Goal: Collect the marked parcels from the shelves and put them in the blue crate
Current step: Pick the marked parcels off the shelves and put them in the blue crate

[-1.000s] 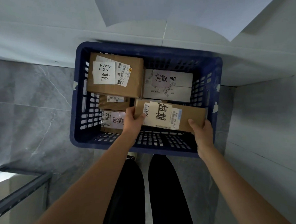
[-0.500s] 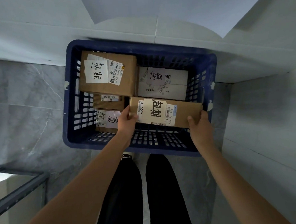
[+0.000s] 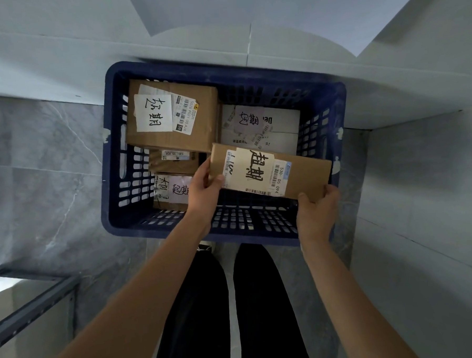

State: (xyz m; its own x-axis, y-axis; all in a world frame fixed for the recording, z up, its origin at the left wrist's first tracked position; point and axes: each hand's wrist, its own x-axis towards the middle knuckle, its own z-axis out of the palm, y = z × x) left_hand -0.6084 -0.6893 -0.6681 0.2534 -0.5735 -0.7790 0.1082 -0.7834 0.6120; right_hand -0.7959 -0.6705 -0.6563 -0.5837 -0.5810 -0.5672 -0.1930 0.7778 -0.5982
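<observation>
A long flat brown parcel [image 3: 300,172] with a handwritten white label hangs over the near right part of the blue crate [image 3: 224,72]. My left hand [image 3: 202,193] grips its left end, thumb on top. My right hand [image 3: 317,213] grips its near right corner. Inside the crate lie a large brown marked box [image 3: 197,131] at the far left, a white marked parcel [image 3: 281,134] at the far right, a small brown box [image 3: 173,161] and another marked brown box [image 3: 172,191] at the near left.
The crate stands on a grey marble-look floor [image 3: 44,189] against a pale wall [image 3: 59,59]. A second wall [image 3: 427,196] runs along the right. A grey metal shelf frame [image 3: 31,304] sits at the lower left. My dark trouser legs [image 3: 228,310] are below the crate.
The view has shifted slightly, so the crate sits a little left in frame. Both hands still hold the long parcel over the crate's near right part, slightly farther in.
</observation>
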